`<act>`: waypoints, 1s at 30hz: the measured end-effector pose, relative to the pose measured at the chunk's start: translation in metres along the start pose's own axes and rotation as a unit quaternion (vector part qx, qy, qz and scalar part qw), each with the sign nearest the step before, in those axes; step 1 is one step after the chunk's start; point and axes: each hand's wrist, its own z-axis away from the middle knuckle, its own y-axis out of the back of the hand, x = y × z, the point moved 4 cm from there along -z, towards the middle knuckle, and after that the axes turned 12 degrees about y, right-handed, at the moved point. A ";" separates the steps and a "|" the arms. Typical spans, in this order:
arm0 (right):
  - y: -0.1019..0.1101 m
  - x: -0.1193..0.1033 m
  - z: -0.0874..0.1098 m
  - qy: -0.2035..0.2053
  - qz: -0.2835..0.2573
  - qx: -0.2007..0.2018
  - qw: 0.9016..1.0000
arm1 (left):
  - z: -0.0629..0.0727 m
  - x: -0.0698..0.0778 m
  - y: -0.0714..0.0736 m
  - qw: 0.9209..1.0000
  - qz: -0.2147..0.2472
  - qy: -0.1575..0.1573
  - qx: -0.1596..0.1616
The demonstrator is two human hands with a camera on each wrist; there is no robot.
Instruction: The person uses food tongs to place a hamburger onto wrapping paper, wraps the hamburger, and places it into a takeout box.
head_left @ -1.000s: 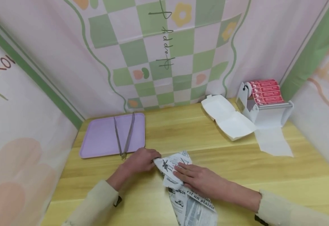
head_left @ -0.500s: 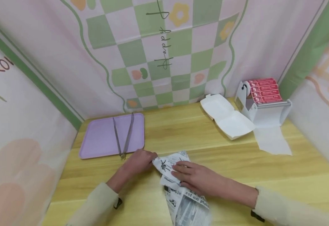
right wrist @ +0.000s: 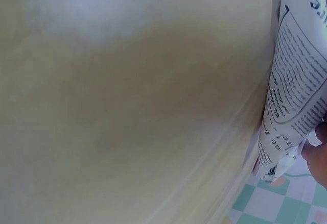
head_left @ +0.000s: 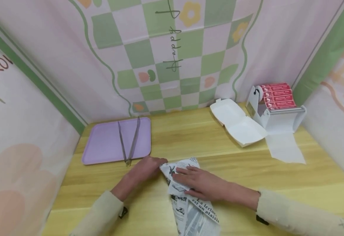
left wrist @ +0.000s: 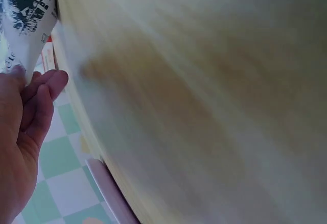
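Folded sheets of newsprint-patterned wrapping paper (head_left: 198, 216) lie on the wooden table in the head view, narrowing to a pointed corner at the left. My left hand (head_left: 144, 169) pinches that corner; in the left wrist view the thumb and fingertips meet at the tip of the printed paper (left wrist: 30, 20). On top of the folded part my right hand (head_left: 205, 185) rests with its fingers extended to the left, hiding some of the print. The right wrist view shows the paper's bulging folded side (right wrist: 296, 76) and only a little of the hand (right wrist: 318, 160).
A lilac tray (head_left: 104, 144) with metal tongs (head_left: 134, 141) lying across it stands at the back left. Farther right are an open white clamshell box (head_left: 238, 123) and a dispenser (head_left: 284, 119) with a roll of red labels (head_left: 278, 95). Curtains border the table.
My right hand has slid slightly left across the folded paper. The left hand keeps its pinch on the corner, and the paper's lower part has shifted a little left.
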 end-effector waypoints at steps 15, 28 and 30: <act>0.002 -0.002 0.000 0.028 0.064 0.008 0.998 | 0.004 -0.005 0.011 1.000 -0.003 -0.006 -0.022; 0.003 -0.005 0.004 0.036 0.057 0.017 0.998 | 0.004 -0.009 0.011 0.997 0.065 0.026 -0.030; 0.004 -0.005 0.004 0.039 0.061 0.013 0.997 | 0.003 -0.010 0.010 0.993 0.097 0.049 -0.042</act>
